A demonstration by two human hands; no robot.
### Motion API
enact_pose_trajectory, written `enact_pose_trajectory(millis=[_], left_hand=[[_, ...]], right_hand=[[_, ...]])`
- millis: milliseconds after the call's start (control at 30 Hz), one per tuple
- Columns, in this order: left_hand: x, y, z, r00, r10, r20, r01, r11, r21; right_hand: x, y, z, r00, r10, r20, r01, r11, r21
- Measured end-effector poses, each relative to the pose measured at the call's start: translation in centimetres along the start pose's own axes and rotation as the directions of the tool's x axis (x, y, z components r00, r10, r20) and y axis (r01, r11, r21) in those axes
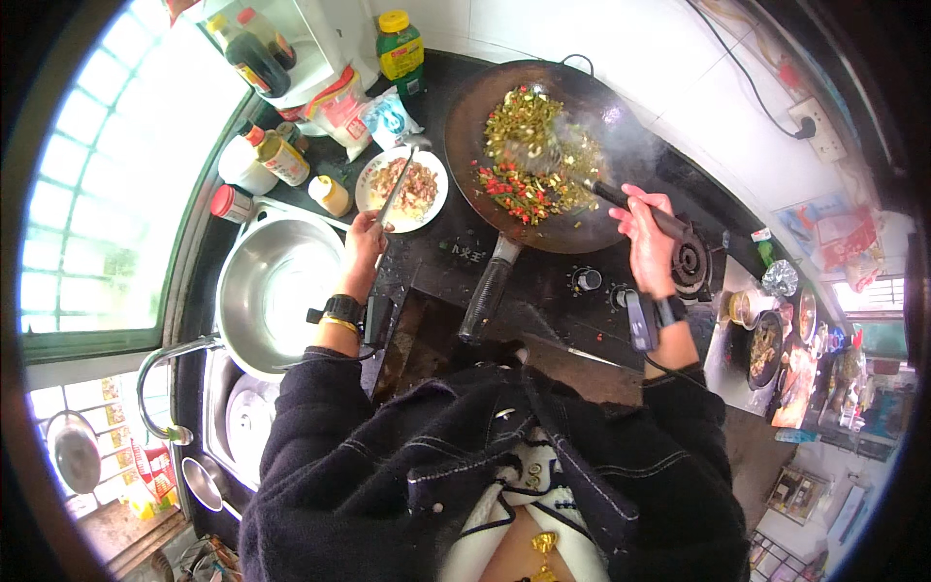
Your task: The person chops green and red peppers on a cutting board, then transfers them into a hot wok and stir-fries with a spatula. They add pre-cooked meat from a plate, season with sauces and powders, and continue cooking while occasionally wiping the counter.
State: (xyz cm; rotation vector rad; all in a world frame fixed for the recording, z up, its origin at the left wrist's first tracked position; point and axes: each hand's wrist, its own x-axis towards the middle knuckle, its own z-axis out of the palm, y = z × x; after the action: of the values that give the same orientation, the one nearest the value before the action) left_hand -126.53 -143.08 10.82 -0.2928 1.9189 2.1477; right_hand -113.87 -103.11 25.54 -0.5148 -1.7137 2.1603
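A large wok (465,174) on the stove holds chopped green vegetables (516,131) and red pepper pieces (502,185), with steam rising at its right. My right hand (649,236) grips the dark handle of a spatula (538,156), whose blurred metal end is among the vegetables. In my left hand (366,246) is the thin handle of a metal spoon or small ladle (416,142), its bowl over the far rim of a white plate (369,207). Chopped, pale reddish meat (414,182) lies on that plate. The wok's black handle (487,291) points towards me, untouched.
A large steel pot (236,298) sits by the sink (218,415) and curved faucet (145,378) at left. Sauce bottles (284,156), seasoning bags (338,116) and a green jar (400,54) stand behind. A second burner (691,258) and further dishes (765,349) are at right.
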Motion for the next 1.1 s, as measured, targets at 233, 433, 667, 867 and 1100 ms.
enact_pose_trajectory(millis=[233,433,667,867,1100], left_hand=[[-2.7,1.4,0.0,1.0,-0.017,-0.025,0.014,0.994,-0.105],[-4.5,3.6,-0.2,0.993,0.114,0.009,-0.108,0.966,-0.234],[-7.0,5.3,0.7,0.989,0.139,0.049,-0.121,0.956,-0.266],[-8.4,5.6,2.3,0.984,0.122,0.132,-0.086,0.963,-0.254],[-9.2,4.6,2.0,0.991,0.083,0.103,-0.049,0.954,-0.297]], right_hand=[[1.2,-2.2,0.6,0.987,-0.134,0.086,0.148,0.972,-0.184],[5.4,-13.7,2.4,0.946,-0.145,0.29,0.308,0.683,-0.663],[7.8,-7.7,4.2,0.985,-0.073,0.157,0.114,0.957,-0.267],[7.5,-6.6,3.8,0.947,-0.17,0.274,0.259,0.907,-0.332],[5.9,-16.5,5.4,0.95,-0.025,0.31,0.289,0.442,-0.849]])
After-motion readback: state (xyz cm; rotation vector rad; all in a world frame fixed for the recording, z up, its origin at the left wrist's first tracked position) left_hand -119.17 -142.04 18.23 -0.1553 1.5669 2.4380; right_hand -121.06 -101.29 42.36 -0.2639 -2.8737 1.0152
